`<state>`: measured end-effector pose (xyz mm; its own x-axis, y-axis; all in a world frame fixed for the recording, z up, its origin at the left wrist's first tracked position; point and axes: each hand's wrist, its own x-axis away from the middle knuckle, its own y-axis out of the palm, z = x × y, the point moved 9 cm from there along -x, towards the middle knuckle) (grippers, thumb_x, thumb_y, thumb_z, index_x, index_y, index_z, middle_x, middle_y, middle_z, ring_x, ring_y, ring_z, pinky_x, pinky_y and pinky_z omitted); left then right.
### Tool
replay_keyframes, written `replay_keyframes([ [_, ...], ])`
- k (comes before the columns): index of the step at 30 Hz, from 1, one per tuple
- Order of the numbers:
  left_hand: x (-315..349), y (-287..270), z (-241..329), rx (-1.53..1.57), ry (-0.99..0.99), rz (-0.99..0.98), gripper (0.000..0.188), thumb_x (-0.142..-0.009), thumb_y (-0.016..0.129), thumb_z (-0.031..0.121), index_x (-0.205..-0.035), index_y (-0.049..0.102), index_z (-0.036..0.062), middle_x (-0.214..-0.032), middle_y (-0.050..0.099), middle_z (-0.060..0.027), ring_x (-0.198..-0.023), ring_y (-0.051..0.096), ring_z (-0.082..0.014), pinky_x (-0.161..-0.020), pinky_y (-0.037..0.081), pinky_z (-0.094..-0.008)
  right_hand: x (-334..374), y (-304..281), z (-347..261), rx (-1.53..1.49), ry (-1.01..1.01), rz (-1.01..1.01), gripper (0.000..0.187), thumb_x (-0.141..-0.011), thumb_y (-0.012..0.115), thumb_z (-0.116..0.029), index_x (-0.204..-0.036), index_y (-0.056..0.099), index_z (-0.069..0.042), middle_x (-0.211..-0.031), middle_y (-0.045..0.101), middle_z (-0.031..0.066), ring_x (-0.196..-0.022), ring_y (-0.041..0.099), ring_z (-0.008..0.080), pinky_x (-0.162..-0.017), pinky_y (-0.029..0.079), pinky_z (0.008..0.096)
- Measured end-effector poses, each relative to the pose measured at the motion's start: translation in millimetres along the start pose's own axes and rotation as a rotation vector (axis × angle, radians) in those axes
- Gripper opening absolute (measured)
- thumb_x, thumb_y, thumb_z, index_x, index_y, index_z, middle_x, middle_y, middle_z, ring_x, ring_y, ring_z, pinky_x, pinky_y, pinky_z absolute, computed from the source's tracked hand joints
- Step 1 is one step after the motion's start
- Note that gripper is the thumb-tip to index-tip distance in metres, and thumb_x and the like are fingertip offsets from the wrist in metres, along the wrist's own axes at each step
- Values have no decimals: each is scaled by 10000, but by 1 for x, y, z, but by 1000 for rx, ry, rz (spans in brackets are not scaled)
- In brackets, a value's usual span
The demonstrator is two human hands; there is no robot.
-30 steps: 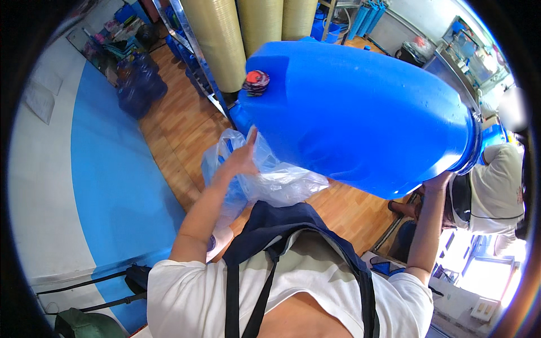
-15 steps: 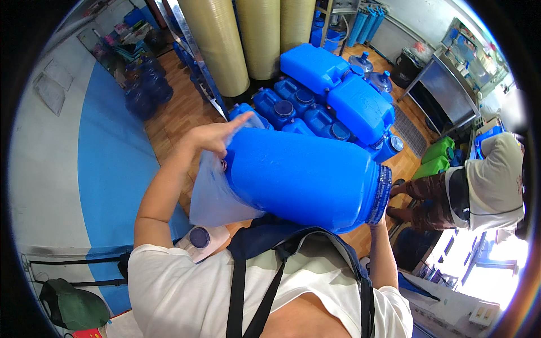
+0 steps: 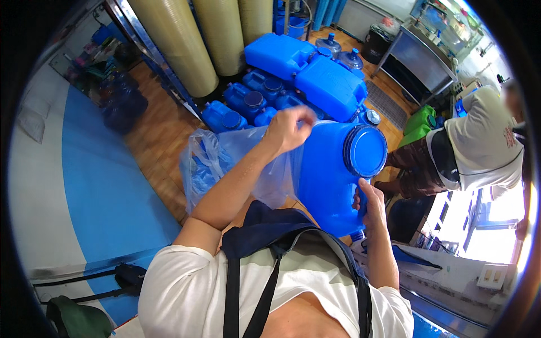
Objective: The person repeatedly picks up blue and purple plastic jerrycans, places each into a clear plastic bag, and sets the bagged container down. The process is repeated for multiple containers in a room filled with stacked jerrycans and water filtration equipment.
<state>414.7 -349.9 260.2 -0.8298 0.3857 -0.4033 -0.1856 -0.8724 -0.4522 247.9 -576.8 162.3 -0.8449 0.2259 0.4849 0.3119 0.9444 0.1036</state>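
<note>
Left hand [image 3: 287,129]: fingers curled at the clear bag [image 3: 277,176], near its upper edge; grip unclear.
Right hand [image 3: 371,205]: fingers gripping blue container [image 3: 324,186], below its lid [image 3: 368,150].

- Your head camera, the left fisheye, faces down toward the blue drum [image 3: 327,174].
- It sits near, above your side of the drum.
- Its wide view reaches the wall [image 3: 107,186] left of the drum.
</note>
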Motion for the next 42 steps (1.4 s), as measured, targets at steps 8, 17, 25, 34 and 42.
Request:
replay_keyframes([
  [8,235,206,-153,55,-1083,-1097,384,-864,595,324,-954,617,-49,-726,635,-118,-561,636,-190,-465,519,-309,-11,-9,-64,-552,-99,59,201,-874,633,-217,-821,499,-77,-657,477,42,-535,472,145,-490,429,312],
  [17,172,236,-146,214,-580,-235,185,-821,500,123,-837,629,-8,-680,618,-146,-540,617,-260,-491,482,-329,-6,-56,-90,-847,-185,-26,195,-905,597,-209,-804,466,-105,-655,440,18,-543,452,122,-506,406,296],
  [25,119,147,107,403,316,-424,88,-749,567,91,-689,591,32,-656,590,-120,-589,602,-282,-547,473,-367,0,-94,-12,-443,-166,243,128,-802,607,-108,-777,485,-76,-606,443,36,-461,432,139,-417,377,300],
  [34,-37,168,-59,-94,-241,-169,741,-772,685,459,-1337,450,43,-1365,447,-194,-1254,442,-306,-1028,357,-364,75,-103,19,28,-204,-29,87,-667,544,-47,-729,492,-16,-531,472,48,-398,439,118,-384,377,256],
  [42,-13,231,-13,53,-169,-389,302,-838,583,343,-832,717,73,-819,671,-172,-762,651,-324,-697,490,-413,76,-128,67,-59,-198,-34,70,-605,533,-51,-646,484,-21,-507,488,59,-389,454,132,-377,372,249],
])
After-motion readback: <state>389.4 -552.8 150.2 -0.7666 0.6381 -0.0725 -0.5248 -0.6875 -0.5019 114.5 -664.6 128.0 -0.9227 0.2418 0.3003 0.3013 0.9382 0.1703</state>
